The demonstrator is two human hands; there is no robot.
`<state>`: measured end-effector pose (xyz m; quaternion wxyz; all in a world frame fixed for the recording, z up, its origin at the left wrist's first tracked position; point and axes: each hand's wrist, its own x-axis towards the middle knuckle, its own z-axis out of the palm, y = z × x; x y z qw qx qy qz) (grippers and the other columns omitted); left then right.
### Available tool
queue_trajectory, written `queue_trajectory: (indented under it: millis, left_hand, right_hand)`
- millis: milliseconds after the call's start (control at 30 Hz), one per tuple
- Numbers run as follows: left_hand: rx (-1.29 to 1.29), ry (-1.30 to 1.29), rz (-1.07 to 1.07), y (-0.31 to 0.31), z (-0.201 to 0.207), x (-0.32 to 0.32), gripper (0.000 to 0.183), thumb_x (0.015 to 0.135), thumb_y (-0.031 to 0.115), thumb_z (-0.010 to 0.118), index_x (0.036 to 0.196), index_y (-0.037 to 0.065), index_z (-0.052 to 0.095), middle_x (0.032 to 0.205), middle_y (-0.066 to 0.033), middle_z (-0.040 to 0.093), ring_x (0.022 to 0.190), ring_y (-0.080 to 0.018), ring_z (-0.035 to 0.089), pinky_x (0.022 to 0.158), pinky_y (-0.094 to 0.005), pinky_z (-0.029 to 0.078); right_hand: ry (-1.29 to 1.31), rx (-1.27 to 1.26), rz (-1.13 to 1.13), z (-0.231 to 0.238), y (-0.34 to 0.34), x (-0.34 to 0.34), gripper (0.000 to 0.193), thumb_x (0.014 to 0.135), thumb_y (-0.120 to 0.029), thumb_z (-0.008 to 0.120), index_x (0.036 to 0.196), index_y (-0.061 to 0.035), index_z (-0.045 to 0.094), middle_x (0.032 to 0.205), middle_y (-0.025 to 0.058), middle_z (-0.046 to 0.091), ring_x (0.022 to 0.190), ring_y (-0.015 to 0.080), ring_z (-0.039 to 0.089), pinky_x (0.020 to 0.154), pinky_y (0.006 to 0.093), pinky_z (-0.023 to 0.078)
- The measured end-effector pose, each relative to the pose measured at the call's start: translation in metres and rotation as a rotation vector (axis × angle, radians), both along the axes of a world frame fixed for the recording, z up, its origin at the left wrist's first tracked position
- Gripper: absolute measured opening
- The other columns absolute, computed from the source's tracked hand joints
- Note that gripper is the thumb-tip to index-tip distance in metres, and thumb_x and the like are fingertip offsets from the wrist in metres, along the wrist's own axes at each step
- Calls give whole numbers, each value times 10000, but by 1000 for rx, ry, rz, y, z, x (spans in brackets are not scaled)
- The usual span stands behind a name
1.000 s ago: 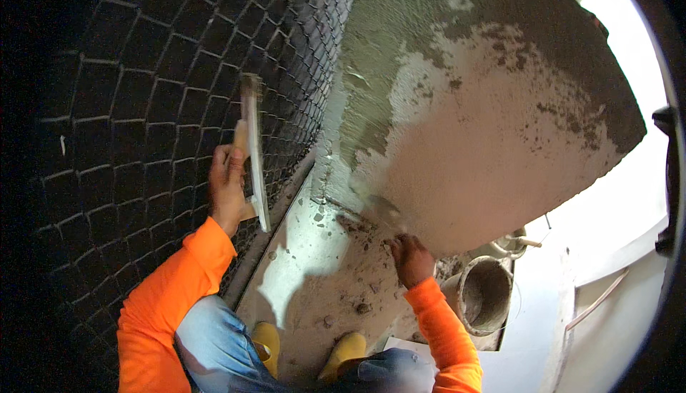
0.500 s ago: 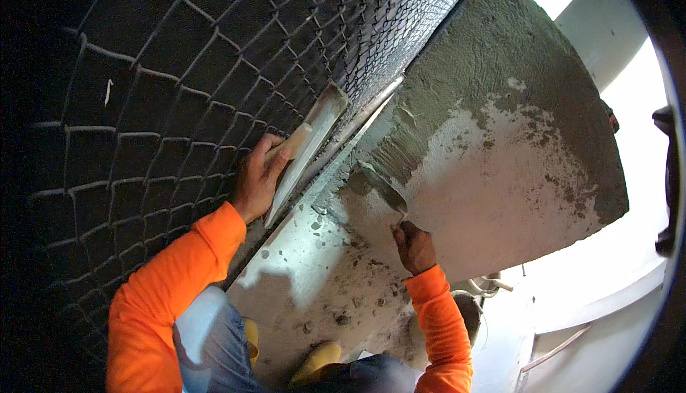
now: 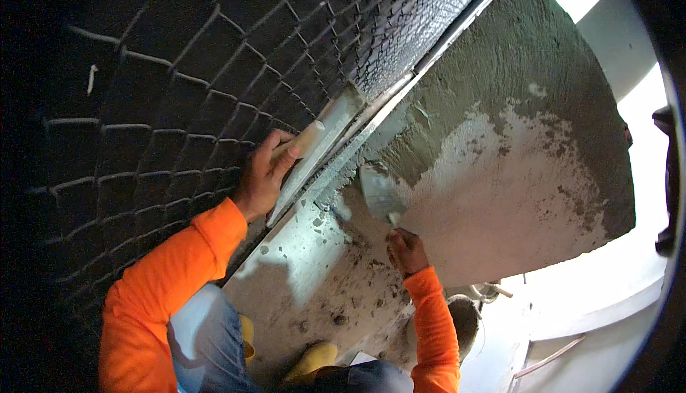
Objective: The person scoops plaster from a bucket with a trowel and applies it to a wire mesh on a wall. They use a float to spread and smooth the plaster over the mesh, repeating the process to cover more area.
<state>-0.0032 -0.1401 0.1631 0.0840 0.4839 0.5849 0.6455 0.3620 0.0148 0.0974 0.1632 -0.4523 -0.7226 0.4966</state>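
My left hand [image 3: 266, 175] is closed round the pale handle of a plastering float [image 3: 325, 139], a long flat tool held on edge beside the wire mesh. In my right hand [image 3: 408, 251] is a trowel [image 3: 381, 191], its broad grey blade facing up toward me and its tip close to the wet mortar. The wall [image 3: 493, 178] carries dark wet mortar [image 3: 514, 57] over its upper and far part. A lighter, bare-looking patch lies nearer to my right hand.
Chain-link mesh [image 3: 207, 86] runs along the left. A bucket [image 3: 464, 321] stands behind my right forearm. Mortar crumbs [image 3: 339, 319] lie scattered on the floor [image 3: 275, 321] near my yellow boots [image 3: 312, 363]. A pale strip [image 3: 400, 100] edges the wall.
The trowel has turned, so its blade now shows broad instead of nearly edge-on. My right hand has shifted slightly to the left and down. The left hand keeps its hold on the float.
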Motion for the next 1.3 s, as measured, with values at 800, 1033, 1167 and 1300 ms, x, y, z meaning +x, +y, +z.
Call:
queue_trajectory:
  millis: [800, 1033, 1167, 1300]
  left_hand:
    - [-83, -129, -126, -1, -3, 4, 368, 1065, 371, 519, 1136, 15, 580, 1028, -82, 634, 981, -157, 569, 901, -320, 454]
    - [-129, -160, -138, -4, 3, 7, 357, 1072, 365, 512, 1140, 19, 569, 1033, -60, 610, 986, -131, 547, 910, -302, 439]
    - [-114, -188, -138, -6, 0, 6, 345, 1076, 357, 504, 1148, 26, 570, 1033, -47, 606, 984, -128, 544, 906, -300, 440]
    - [-151, -62, -63, -13, -8, -7, 364, 1062, 399, 522, 1149, 50, 580, 1021, -16, 587, 964, -125, 541, 869, -300, 448]
  right_hand:
    - [-393, 770, 206, -13, 6, 17, 383, 1024, -356, 539, 912, 0, 628, 779, 216, 671, 668, 451, 619, 637, 463, 520]
    - [-168, 737, -71, 71, -4, 28, 334, 1008, -328, 570, 953, -10, 656, 808, 261, 672, 724, 451, 667, 669, 513, 529]
    - [-205, 599, -223, 59, -29, 44, 291, 989, -269, 606, 886, 0, 643, 757, 251, 647, 669, 419, 643, 642, 460, 515]
    - [-130, 704, -305, 33, -92, 122, 265, 965, -228, 613, 840, 6, 624, 726, 218, 629, 608, 372, 596, 613, 415, 498]
